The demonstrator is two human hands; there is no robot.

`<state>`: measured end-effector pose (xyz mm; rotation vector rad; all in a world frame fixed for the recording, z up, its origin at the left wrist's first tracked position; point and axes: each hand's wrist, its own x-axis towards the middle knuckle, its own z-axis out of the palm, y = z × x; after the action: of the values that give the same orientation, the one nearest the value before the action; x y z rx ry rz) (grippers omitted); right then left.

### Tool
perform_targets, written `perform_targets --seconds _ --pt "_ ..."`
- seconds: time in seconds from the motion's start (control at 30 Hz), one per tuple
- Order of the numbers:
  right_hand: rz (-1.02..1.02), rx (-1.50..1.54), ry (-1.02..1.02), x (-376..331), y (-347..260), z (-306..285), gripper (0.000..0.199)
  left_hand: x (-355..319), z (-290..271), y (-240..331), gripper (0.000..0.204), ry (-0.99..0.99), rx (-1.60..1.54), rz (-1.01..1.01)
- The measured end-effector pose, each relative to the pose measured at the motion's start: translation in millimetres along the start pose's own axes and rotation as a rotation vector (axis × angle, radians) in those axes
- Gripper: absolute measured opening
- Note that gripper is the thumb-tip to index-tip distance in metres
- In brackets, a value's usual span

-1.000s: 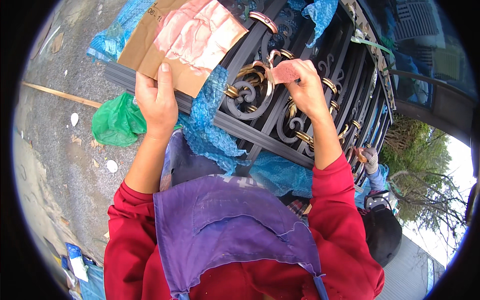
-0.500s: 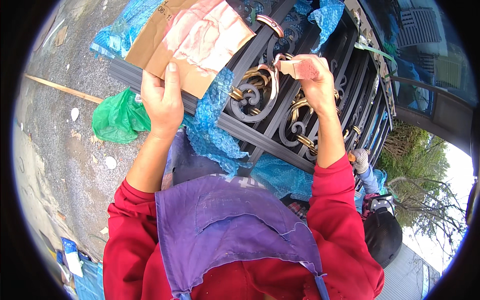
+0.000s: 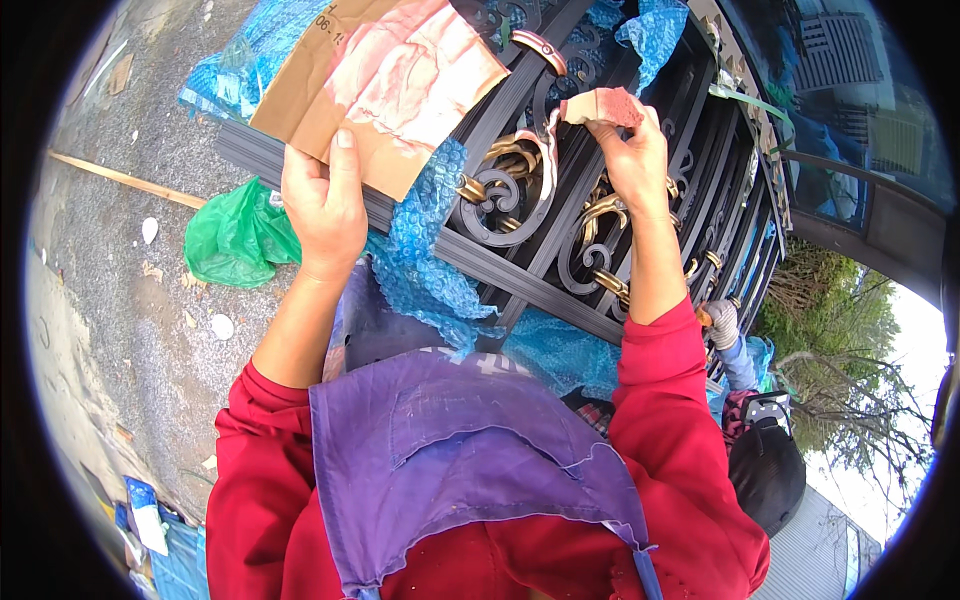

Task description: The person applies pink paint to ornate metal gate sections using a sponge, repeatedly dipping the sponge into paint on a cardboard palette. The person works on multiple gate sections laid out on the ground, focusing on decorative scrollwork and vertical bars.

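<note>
The small reddish sponge sits pinched in the right hand against a gold scroll of the black iron gate; the left hand grips paint-smeared cardboard; a slip, I'd guess, smears paint onto black bars.

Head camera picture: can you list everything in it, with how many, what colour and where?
Ornate metal gate: one, black with gold scrolls, upper middle.
Bubble wrap: several pieces, blue, around the gate.
Cardboard sheet: one, brown with pinkish smears, held at top.
Small pad: one, reddish, pressed to a scroll.
Plastic bag: one, green, on the ground, left.
Wooden stick: one, pale, on the ground.
Helmet: one, black, lower right.
Apron: one, purple, over red sleeves.
Left hand: grips the cardboard.
Right hand: grips the pad.
</note>
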<state>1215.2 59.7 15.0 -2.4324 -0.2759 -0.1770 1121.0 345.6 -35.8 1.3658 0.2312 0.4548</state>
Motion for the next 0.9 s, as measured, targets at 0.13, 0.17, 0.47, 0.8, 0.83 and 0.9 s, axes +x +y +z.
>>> perform_targets --seconds 0.13,0.17,0.47,0.8,0.83,0.9 --pt "-0.039 -0.110 -0.098 0 -6 6 0.029 0 -2 0 0.033 -0.001 0.039 -0.020" --pt "-0.034 -0.144 -0.112 0 -6 5 0.028 0 -2 0 0.033 -0.003 0.040 -0.019" --pt "-0.010 -0.121 -0.106 -3 -12 2 0.028 0 0 2 0.032 0.010 0.003 -0.009" --pt "-0.137 -0.196 -0.226 -6 5 -8 0.021 0 2 3 0.033 0.014 0.007 -0.005" --pt "-0.083 -0.149 -0.200 -5 6 -10 0.021 0 1 3 0.033 0.012 0.008 -0.004" --pt "0.025 -0.053 -0.147 -5 7 -13 0.021 0 -1 2 0.033 0.006 0.064 0.002"
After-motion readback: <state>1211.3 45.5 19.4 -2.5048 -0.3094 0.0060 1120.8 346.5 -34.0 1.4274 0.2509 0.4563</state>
